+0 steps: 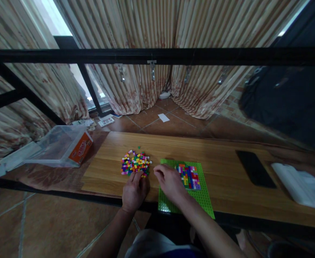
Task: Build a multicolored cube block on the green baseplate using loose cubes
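A heap of small coloured toy bricks lies on the wooden table. My left hand is at the heap's near edge, its fingers bent and pressed together among the bricks; what they hold is hidden. A green studded baseplate lies to the right and reaches over the table's front edge. On it is a block of multicoloured bricks set side by side. My right hand hovers over the baseplate's left part with its fingers pinched, tips towards the heap. Anything in that pinch is too small to make out.
A single green brick lies behind the heap. Farther right are a dark flat rectangular object and a white package. A clear plastic bin with an orange label stands at the left. A black metal bar crosses beyond the table.
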The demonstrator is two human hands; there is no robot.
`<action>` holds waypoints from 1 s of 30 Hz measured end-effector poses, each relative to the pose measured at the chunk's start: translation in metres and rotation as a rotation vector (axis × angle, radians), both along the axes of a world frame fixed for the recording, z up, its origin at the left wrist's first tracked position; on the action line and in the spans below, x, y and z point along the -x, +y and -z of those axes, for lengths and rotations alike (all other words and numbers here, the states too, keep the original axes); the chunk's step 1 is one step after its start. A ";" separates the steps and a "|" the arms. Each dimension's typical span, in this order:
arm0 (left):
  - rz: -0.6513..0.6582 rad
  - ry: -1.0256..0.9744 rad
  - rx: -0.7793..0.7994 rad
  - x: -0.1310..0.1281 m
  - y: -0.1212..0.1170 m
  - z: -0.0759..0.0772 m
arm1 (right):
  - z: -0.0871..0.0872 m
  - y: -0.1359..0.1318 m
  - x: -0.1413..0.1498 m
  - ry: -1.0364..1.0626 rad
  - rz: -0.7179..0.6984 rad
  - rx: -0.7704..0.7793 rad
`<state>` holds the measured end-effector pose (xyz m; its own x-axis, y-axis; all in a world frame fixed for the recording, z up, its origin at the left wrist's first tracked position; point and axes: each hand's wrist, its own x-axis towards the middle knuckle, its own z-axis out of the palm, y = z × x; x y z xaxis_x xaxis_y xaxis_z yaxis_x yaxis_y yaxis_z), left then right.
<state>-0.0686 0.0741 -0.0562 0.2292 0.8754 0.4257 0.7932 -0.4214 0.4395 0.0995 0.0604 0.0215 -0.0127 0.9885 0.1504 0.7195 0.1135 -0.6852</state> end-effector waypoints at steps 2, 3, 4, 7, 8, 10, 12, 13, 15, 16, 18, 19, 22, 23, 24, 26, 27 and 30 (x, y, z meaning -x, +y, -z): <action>0.002 0.002 0.001 0.000 0.000 0.001 | -0.007 -0.015 -0.016 0.170 0.054 -0.047; 0.003 0.006 0.001 0.001 0.001 0.001 | -0.008 -0.022 -0.026 0.229 0.100 -0.047; 0.005 0.011 0.002 0.001 0.001 0.001 | -0.008 -0.027 -0.038 0.272 0.147 -0.046; 0.001 0.022 0.006 0.001 0.002 0.002 | 0.001 -0.035 -0.077 0.382 0.336 -0.033; -0.003 0.023 0.008 0.001 0.002 0.002 | 0.006 -0.035 -0.089 0.408 0.389 -0.030; -0.011 0.025 0.007 0.001 0.002 0.003 | 0.016 -0.031 -0.107 0.477 0.470 -0.019; -0.014 0.024 0.006 0.001 0.002 0.003 | 0.025 -0.025 -0.118 0.528 0.490 -0.002; -0.014 0.024 0.006 0.001 0.002 0.003 | 0.029 -0.022 -0.121 0.546 0.486 0.010; -0.017 0.028 0.009 0.001 0.002 0.003 | 0.035 -0.016 -0.122 0.561 0.469 0.042; -0.019 0.032 0.010 0.001 0.002 0.002 | 0.037 -0.015 -0.122 0.564 0.463 0.058; -0.023 0.044 0.005 0.001 0.001 0.001 | 0.040 -0.013 -0.121 0.566 0.456 0.079; -0.023 0.048 0.002 0.001 0.001 0.001 | 0.042 -0.013 -0.120 0.565 0.448 0.081; -0.018 0.045 -0.003 0.001 0.001 0.000 | 0.044 -0.013 -0.119 0.564 0.417 0.059; -0.020 0.039 -0.003 0.001 0.001 0.000 | 0.044 -0.013 -0.118 0.562 0.408 0.053; -0.022 0.036 -0.001 0.001 0.001 0.000 | 0.044 -0.013 -0.118 0.560 0.406 0.053; -0.021 0.035 0.007 0.001 0.002 0.001 | 0.043 -0.013 -0.117 0.561 0.417 0.068; -0.019 0.037 0.010 0.001 0.002 0.002 | 0.043 -0.012 -0.117 0.565 0.424 0.079; -0.011 0.037 0.017 0.001 0.002 0.003 | 0.042 -0.012 -0.116 0.570 0.431 0.098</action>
<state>-0.0701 0.0760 -0.0592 0.2352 0.8849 0.4020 0.8135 -0.4055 0.4168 0.2160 0.0485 -0.0201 0.4357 0.8972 -0.0725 0.2134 -0.1812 -0.9600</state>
